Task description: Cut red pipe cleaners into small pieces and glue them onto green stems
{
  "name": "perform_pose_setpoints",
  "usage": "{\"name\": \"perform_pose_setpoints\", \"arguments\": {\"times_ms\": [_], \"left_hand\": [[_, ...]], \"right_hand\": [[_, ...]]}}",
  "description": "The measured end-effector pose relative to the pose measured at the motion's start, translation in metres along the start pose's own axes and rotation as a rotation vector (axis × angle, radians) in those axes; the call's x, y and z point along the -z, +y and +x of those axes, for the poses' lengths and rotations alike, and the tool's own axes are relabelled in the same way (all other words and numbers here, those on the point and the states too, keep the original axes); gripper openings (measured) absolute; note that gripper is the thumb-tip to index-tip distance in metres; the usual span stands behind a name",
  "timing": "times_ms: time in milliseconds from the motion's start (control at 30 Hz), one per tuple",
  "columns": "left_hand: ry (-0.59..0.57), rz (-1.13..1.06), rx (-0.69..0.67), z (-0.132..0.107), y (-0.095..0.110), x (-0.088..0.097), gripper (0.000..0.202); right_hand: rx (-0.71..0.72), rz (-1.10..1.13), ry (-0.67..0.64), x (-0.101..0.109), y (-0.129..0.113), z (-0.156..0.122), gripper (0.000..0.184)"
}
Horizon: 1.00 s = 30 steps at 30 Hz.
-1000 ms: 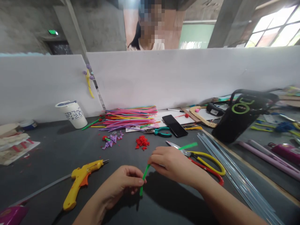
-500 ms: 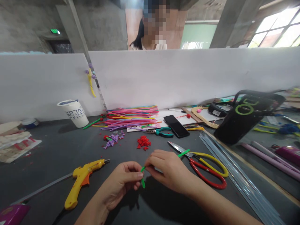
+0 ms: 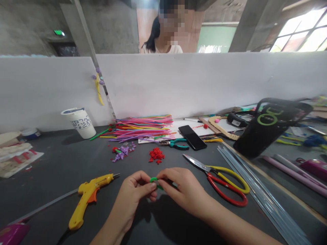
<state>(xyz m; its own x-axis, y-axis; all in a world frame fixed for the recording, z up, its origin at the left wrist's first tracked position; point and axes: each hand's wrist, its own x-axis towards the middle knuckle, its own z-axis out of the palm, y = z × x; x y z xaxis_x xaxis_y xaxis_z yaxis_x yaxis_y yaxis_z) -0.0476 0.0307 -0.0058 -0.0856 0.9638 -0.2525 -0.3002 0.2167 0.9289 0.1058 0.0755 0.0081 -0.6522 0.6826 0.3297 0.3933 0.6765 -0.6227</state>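
Note:
A short green pipe cleaner (image 3: 153, 179) is bent into a small loop between my two hands, above the dark table. My left hand (image 3: 136, 192) pinches one side of it between thumb and forefinger. From the other side, the fingertips of my right hand (image 3: 182, 189) grip it too. Large scissors (image 3: 212, 170) with a red and a yellow handle lie just right of my right hand. Beyond my hands sit a pile of small red pieces (image 3: 156, 155) and one of purple pieces (image 3: 123, 153). A yellow glue gun (image 3: 88, 200) lies to the left.
Coloured pipe cleaners (image 3: 143, 127) lie in a bundle at the back, beside a phone (image 3: 192, 137) and pliers (image 3: 176, 143). A white cup (image 3: 81, 124) stands back left, a black bottle (image 3: 258, 132) right. Clear glue sticks (image 3: 260, 190) run along the right. A person (image 3: 163, 41) is beyond the white partition (image 3: 178, 85).
The green pipe cleaner has been curled into a loop; its long end no longer sticks out past my right hand. My hands have shifted slightly, the right one turning a little.

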Motion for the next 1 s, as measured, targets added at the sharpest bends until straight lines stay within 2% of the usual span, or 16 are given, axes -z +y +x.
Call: {"name": "perform_pose_setpoints", "arguments": {"times_ms": [100,267,433,633,733,800,1000], "left_hand": [[0.009,-0.052,0.011,0.001,0.000,0.002,0.017],[0.074,-0.076,-0.033,0.000,0.001,0.002,0.017],[0.168,-0.089,-0.066,0.000,0.002,-0.001,0.018],[0.094,-0.176,0.030,0.001,-0.001,0.001,0.017],[-0.013,-0.117,0.048,0.000,0.001,0.002,0.011],[-0.055,-0.038,0.013,-0.001,0.002,0.001,0.010],[0.013,0.079,-0.082,-0.002,0.001,-0.002,0.013]], "right_hand": [[-0.061,0.098,-0.021,0.000,-0.002,0.002,0.015],[-0.273,0.434,-0.091,-0.002,0.000,0.004,0.017],[-0.341,0.513,-0.098,-0.006,0.001,0.005,0.016],[-0.438,0.709,-0.148,-0.010,0.007,0.007,0.017],[-0.472,0.831,-0.169,-0.009,0.008,0.009,0.019],[-0.482,0.847,-0.174,-0.009,0.008,0.009,0.019],[-0.495,0.803,-0.191,-0.007,0.006,0.009,0.020]]}}
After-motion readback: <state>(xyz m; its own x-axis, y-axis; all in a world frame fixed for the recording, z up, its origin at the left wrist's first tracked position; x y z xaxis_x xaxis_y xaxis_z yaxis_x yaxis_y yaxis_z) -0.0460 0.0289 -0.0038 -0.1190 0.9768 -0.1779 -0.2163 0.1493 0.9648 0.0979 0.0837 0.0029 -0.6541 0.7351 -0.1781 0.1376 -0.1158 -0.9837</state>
